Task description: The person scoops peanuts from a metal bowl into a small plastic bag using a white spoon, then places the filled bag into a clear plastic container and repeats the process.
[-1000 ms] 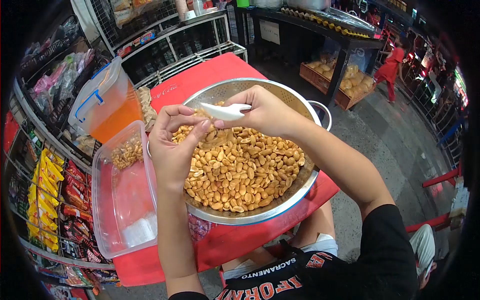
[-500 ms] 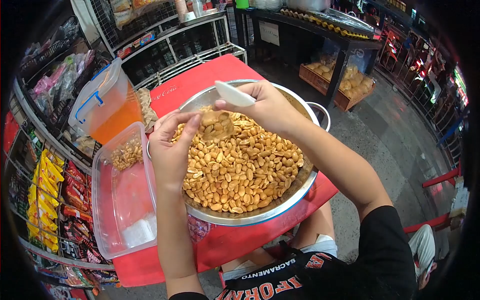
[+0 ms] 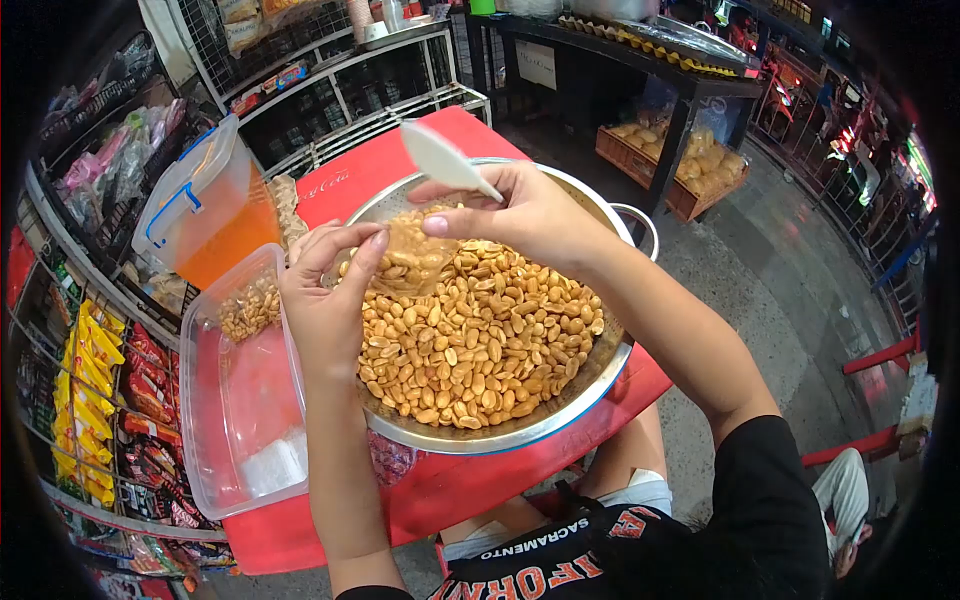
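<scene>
A wide metal bowl (image 3: 627, 355) full of peanuts (image 3: 480, 350) sits on the red table (image 3: 450, 500). Over its far left part, a small clear bag (image 3: 410, 262) with peanuts inside hangs between my hands. My left hand (image 3: 330, 290) pinches the bag's left edge between thumb and fingers. The thumb and fingers of my right hand (image 3: 525, 212) are at the bag's right side, and the same hand holds a white spoon (image 3: 445, 160), its bowl pointing up and left.
Left of the bowl lies a clear plastic tub (image 3: 235, 480) with packed peanuts and white sheets. Behind it stands a container of orange liquid (image 3: 225, 215). Snack racks (image 3: 90, 400) line the left. A dark table (image 3: 640, 75) stands at the back, with a bread crate (image 3: 680, 165) beneath.
The spoon has tilted more upright and shifted left. My left hand has moved slightly left and down, and the bag shows more stretched out between my hands.
</scene>
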Motion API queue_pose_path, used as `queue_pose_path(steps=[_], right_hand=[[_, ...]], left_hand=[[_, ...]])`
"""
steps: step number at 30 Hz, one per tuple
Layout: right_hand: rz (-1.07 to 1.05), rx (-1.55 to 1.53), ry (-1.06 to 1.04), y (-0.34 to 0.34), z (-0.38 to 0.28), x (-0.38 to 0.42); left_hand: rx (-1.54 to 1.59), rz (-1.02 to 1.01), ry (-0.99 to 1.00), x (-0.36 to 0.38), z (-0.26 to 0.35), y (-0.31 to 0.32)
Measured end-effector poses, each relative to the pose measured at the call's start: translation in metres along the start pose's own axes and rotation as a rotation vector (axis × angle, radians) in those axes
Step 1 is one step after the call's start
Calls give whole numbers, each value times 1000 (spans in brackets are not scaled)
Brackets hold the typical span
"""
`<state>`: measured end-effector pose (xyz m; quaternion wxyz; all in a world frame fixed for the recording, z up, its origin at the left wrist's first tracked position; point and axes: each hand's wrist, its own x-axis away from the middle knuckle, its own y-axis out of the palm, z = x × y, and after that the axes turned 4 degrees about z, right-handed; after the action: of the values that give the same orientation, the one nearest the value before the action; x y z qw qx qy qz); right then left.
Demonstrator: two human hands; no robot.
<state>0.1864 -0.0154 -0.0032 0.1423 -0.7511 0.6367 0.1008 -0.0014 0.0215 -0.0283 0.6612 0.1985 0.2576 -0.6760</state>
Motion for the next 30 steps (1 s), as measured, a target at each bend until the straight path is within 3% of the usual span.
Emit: queue_pose_path(steps=[2,8,21,24,27,30], right_hand=[[116,-57,-16,1,0,0],[93,51,92,-5,-3,1],[71,63,41,-8,2,-1],[145,154,-5,-24,4,-8],[338,477,-188,-52,14,-8],[443,1234,8,-71,-9,8]], left_hand=[[-29,-3,18,0,-1,-1],[77,86,-11,-2,-6,-1],[20,-3,0,1,2,1],[19,7,14,0,0,-1],[25,-4,8,-1,-1,-1],[-2,7,-4,-1,-1,-1]])
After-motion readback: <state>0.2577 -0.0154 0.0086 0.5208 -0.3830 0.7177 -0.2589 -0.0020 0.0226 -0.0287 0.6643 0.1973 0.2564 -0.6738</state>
